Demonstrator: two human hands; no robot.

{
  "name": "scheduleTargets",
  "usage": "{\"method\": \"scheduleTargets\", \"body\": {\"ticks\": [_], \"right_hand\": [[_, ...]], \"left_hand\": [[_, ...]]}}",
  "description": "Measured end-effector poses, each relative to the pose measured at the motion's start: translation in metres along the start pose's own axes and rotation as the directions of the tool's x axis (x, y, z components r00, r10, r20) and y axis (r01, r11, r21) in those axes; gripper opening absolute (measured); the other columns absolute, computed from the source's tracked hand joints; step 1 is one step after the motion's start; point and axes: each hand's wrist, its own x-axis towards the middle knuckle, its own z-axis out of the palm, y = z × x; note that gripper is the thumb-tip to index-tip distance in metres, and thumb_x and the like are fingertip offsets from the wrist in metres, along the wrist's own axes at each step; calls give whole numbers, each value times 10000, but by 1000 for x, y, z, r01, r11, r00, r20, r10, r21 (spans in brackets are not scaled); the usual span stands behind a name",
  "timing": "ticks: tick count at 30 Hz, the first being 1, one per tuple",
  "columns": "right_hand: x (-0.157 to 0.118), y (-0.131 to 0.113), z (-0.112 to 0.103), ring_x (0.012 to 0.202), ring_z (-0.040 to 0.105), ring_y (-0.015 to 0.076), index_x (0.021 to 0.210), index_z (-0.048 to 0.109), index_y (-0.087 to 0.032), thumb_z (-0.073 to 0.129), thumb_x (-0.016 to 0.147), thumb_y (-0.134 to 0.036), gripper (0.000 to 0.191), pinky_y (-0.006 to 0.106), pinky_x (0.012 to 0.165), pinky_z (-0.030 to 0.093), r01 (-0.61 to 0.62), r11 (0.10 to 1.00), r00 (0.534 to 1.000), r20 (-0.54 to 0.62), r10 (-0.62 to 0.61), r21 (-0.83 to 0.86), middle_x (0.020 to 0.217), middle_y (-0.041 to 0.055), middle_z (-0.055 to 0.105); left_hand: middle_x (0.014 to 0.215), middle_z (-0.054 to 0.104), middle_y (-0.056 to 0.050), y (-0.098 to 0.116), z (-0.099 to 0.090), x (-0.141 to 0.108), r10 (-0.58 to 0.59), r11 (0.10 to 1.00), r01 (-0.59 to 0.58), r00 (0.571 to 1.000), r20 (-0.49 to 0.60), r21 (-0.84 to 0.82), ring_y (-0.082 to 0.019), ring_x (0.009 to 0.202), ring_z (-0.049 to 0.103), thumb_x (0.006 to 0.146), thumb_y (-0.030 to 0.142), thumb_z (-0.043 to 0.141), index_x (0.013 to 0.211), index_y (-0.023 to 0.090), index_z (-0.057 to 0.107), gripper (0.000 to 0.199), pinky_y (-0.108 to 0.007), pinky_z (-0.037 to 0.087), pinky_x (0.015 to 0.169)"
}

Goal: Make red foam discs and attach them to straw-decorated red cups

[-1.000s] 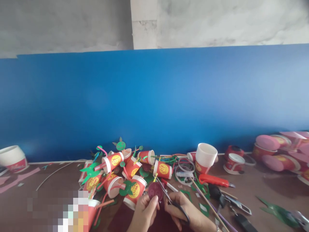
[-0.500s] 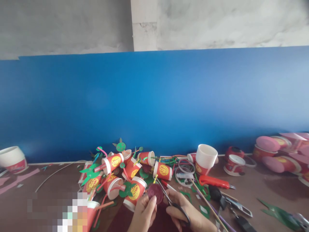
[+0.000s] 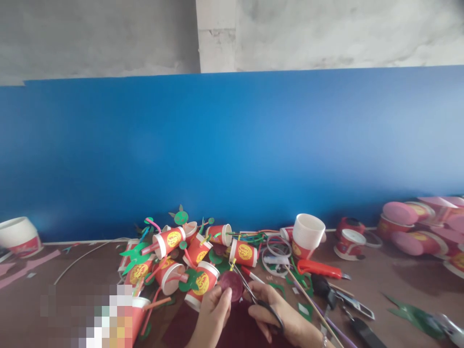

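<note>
Between thumb and fingers, my left hand pinches a dark red paper disc. My right hand has its fingers in the handles of black-handled scissors. The scissor blades point up and left, close along the disc's right edge; whether they touch it I cannot tell. Below both hands lies a dark red sheet. Just behind the disc is a red cup with a yellow emblem, lying on its side.
Several red cups with green paper shapes and straws are heaped left of centre. To the right are a white cup stack, a red cutter, keys and green-handled pliers. Pink-ended cups lie far right.
The view has shifted slightly. A small light scrap now shows between the disc and the scissors. Both hands keep their holds.
</note>
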Motion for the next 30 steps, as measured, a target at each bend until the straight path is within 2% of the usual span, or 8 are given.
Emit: {"method": "scheduleTargets", "body": {"ticks": [2,6,11,16,19,24,27,30], "right_hand": [[0,-1,0,330,412,32,883,490,-159,652,724,-343,292,135,323,194,3,1000,1000,9,-3,5,472,-106,455],[1,0,0,326,421,20,893,498,-156,686,691,-412,377,143,303,199,41,999,999,1,-41,11,617,-66,524],[3,6,-4,306,400,38,921,542,-142,675,704,-461,408,153,313,237,39,998,999,-8,-39,-53,520,-78,502],[8,10,-1,319,406,48,931,545,-139,670,709,-483,428,158,333,227,52,999,992,-111,-53,-17,498,-79,494],[11,11,0,327,403,56,922,543,-138,665,713,-504,439,170,367,246,99,995,971,-218,-98,-5,461,-84,483],[14,15,-2,347,416,81,929,564,-141,635,738,-552,459,200,425,303,227,974,897,-384,-217,-19,413,-82,473],[14,16,-1,350,424,85,885,573,-141,636,733,-561,451,207,427,315,249,968,890,-389,-240,-28,407,-72,482],[15,19,4,334,419,83,777,552,-158,657,700,-559,422,199,387,309,238,971,913,-334,-234,-29,408,-77,460]], "left_hand": [[423,210,110,0,0,0,-1,1000,1,1000,11,15,-45,395,153,629,733,594,522,222,293,603,-226,93,421],[421,202,112,-1,-1,0,-16,1000,16,1000,-24,26,-45,389,142,618,753,583,530,225,296,607,-226,80,419],[426,200,111,1,1,1,-17,1000,18,998,-62,18,-50,397,158,580,778,583,534,230,283,626,-218,86,419],[436,207,114,8,4,-1,-21,1000,23,995,-94,16,-51,392,181,594,778,571,549,233,272,623,-206,110,403],[422,237,110,10,4,-3,-14,998,18,997,-70,65,-52,378,198,647,752,550,549,225,316,585,-204,119,394],[429,228,113,14,4,-5,19,998,-17,999,-31,59,-64,394,204,661,689,600,602,208,441,510,-203,163,402],[454,297,84,22,7,-9,71,993,-72,997,15,95,-86,432,274,696,628,613,647,186,551,448,-213,229,428],[520,387,46,29,8,-14,122,980,-137,987,105,147,-105,493,327,755,555,597,679,170,608,392,-226,287,481]]}}
